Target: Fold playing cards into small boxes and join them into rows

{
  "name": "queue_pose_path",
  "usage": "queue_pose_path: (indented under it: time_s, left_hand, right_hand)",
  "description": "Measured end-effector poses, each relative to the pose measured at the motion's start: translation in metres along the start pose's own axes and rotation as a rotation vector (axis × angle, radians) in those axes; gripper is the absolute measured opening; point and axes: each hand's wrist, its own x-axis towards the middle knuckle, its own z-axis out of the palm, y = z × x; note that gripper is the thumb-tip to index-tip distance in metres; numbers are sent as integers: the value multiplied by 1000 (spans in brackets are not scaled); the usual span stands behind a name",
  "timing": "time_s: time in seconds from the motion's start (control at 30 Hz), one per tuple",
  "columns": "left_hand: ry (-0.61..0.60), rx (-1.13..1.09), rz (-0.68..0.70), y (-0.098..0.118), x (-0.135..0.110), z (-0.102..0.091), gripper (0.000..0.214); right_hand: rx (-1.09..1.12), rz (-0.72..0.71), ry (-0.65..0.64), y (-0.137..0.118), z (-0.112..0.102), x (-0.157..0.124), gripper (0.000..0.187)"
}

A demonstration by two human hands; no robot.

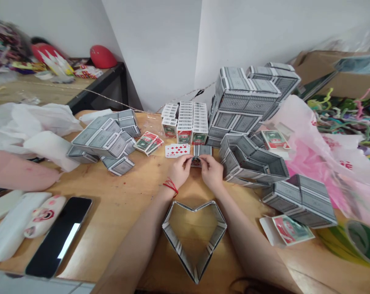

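My left hand (179,170) and my right hand (212,171) meet at the middle of the wooden table (120,200), fingers pinched together on a small stack of playing cards (198,159) with grey patterned backs. A red string circles my left wrist. A face-up red diamonds card (177,150) lies just left of the stack. Between my forearms sits a heart-shaped frame of folded cards (195,237).
Card boxes (185,122) stand in rows behind the hands. Folded-card blocks lie at left (103,139) and right (252,161), with a tall stack (249,98) behind. A black phone (61,237) and white cases lie front left. Pink plastic bags (319,159) spread at right.
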Motion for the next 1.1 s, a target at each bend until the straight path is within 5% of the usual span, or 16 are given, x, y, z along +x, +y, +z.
queue_pose_path:
  time_s: [0.43,0.8,1.1]
  left_hand:
    - [-39,94,52,3,-4,-2,27]
    - [-39,-206,-44,-9,1,0,30]
    - [61,-215,-78,-4,2,2,24]
  right_hand:
    - [-57,-2,54,3,0,-1,24]
    - [259,135,69,13,5,9,24]
    - [54,-40,55,9,3,6,22]
